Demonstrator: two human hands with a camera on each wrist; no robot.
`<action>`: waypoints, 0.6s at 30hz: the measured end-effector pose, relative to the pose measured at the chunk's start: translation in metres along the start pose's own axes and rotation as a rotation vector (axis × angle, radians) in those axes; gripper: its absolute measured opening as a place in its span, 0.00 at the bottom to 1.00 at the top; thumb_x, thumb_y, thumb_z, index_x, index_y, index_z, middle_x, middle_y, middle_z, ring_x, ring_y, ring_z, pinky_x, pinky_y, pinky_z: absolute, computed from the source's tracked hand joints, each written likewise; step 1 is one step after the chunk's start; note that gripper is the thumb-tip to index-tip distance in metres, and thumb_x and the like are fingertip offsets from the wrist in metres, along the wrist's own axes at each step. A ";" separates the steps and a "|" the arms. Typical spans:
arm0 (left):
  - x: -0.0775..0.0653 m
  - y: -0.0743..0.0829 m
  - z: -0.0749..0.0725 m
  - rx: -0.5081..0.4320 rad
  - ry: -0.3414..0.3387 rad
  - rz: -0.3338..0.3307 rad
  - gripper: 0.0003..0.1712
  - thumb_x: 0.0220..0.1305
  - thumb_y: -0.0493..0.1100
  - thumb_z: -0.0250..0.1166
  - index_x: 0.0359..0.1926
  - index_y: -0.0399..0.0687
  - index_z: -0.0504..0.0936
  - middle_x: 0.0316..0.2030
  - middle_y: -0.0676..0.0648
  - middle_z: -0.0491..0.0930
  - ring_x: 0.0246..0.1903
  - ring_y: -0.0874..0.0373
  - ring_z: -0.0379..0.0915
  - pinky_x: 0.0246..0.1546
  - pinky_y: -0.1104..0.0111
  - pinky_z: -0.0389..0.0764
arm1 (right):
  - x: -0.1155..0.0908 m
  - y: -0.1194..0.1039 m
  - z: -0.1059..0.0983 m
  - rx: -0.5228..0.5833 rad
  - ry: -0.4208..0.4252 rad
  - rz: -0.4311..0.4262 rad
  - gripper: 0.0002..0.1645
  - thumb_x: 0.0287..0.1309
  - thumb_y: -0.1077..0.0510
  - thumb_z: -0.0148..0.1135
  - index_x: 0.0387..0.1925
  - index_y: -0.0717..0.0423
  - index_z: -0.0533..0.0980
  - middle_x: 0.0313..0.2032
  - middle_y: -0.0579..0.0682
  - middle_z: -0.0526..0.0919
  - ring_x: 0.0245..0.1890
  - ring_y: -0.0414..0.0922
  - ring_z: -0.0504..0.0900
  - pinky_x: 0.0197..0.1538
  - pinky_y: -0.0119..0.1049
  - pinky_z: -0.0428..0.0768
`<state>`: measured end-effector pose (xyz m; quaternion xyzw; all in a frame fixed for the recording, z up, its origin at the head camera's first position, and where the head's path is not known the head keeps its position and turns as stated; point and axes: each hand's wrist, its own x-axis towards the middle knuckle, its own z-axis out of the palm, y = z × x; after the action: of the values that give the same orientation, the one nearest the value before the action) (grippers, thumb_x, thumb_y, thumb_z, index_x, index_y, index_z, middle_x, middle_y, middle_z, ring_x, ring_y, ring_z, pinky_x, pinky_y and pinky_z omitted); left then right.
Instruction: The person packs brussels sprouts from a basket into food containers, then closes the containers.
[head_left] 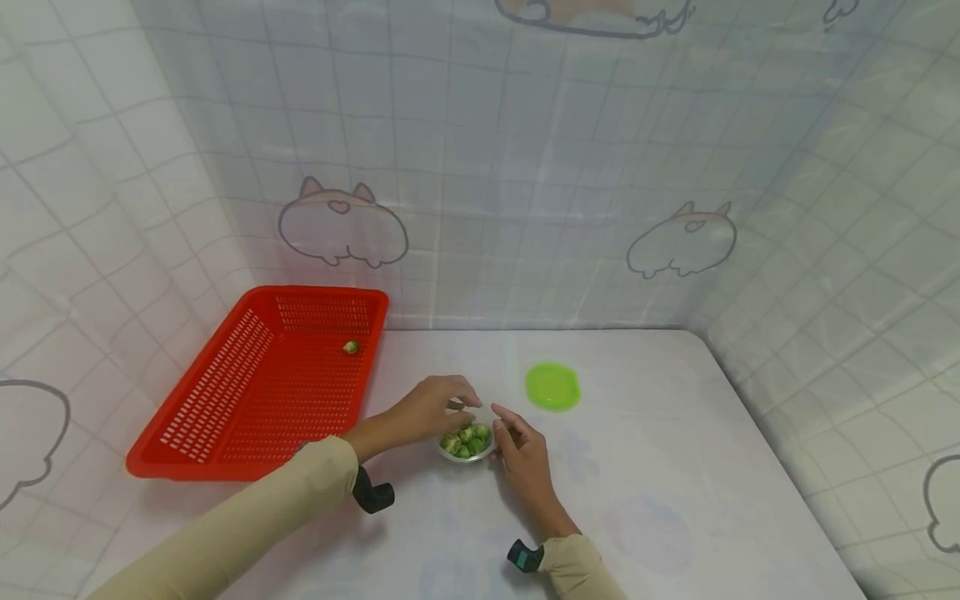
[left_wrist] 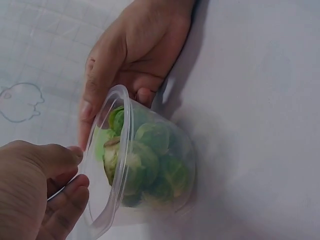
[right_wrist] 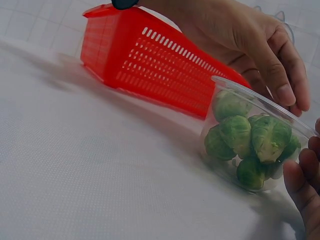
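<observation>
A small clear plastic tub point(head_left: 467, 460) stands on the table with several green Brussels sprouts point(head_left: 474, 434) inside. My left hand point(head_left: 437, 407) reaches over its rim from the left, fingers loosely bent. In the left wrist view, thumb and fingertips point(left_wrist: 69, 159) are near the rim, and I see no sprout between them. At the tub's right side, my right hand point(head_left: 525, 457) holds it with bent fingers. Thumb and fingertips point(right_wrist: 296, 182) of that hand show beside the tub wall in the right wrist view; part of its grip is hidden.
A red slotted plastic basket point(head_left: 262, 408) stands on the left, with a single Brussels sprout point(head_left: 351, 347) near its right wall. A flat, round, bright green disc point(head_left: 553, 387) lies behind the tub to the right. Patterned sheeting point(head_left: 517, 192) encloses the back and sides.
</observation>
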<state>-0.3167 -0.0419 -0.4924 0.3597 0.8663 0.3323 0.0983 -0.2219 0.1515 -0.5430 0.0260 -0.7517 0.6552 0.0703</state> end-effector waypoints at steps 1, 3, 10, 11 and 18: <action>0.000 0.000 -0.001 -0.011 0.002 -0.007 0.12 0.66 0.42 0.70 0.50 0.48 0.86 0.46 0.52 0.84 0.49 0.59 0.81 0.52 0.63 0.83 | 0.000 0.000 0.000 0.000 0.001 0.001 0.22 0.75 0.57 0.54 0.64 0.61 0.75 0.33 0.66 0.80 0.29 0.66 0.78 0.32 0.43 0.83; -0.001 0.000 -0.003 -0.028 0.007 -0.018 0.12 0.66 0.43 0.70 0.50 0.48 0.85 0.46 0.51 0.84 0.49 0.58 0.80 0.53 0.62 0.83 | 0.000 -0.001 0.000 0.001 0.000 0.004 0.22 0.75 0.57 0.54 0.64 0.61 0.75 0.33 0.66 0.80 0.29 0.66 0.78 0.32 0.43 0.83; -0.003 -0.002 -0.015 -0.057 0.062 -0.028 0.11 0.65 0.43 0.71 0.48 0.52 0.86 0.46 0.50 0.85 0.48 0.60 0.80 0.54 0.59 0.82 | 0.000 -0.001 0.001 -0.005 0.013 0.020 0.20 0.75 0.57 0.55 0.63 0.55 0.76 0.33 0.60 0.81 0.29 0.65 0.79 0.33 0.43 0.83; -0.004 -0.003 -0.017 -0.055 0.072 -0.027 0.11 0.65 0.43 0.71 0.48 0.53 0.86 0.46 0.51 0.85 0.48 0.60 0.81 0.54 0.59 0.82 | 0.000 0.000 0.001 -0.008 0.015 0.022 0.20 0.75 0.56 0.55 0.63 0.55 0.76 0.33 0.59 0.80 0.29 0.64 0.79 0.33 0.43 0.83; -0.009 -0.012 -0.037 -0.071 0.145 -0.073 0.10 0.67 0.46 0.70 0.49 0.57 0.86 0.47 0.53 0.85 0.48 0.61 0.82 0.53 0.62 0.83 | -0.001 -0.001 0.002 -0.012 0.023 0.027 0.21 0.75 0.57 0.54 0.64 0.59 0.75 0.34 0.62 0.80 0.30 0.65 0.79 0.33 0.42 0.83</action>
<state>-0.3315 -0.0731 -0.4728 0.2992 0.8715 0.3840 0.0598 -0.2213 0.1490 -0.5423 0.0083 -0.7550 0.6519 0.0702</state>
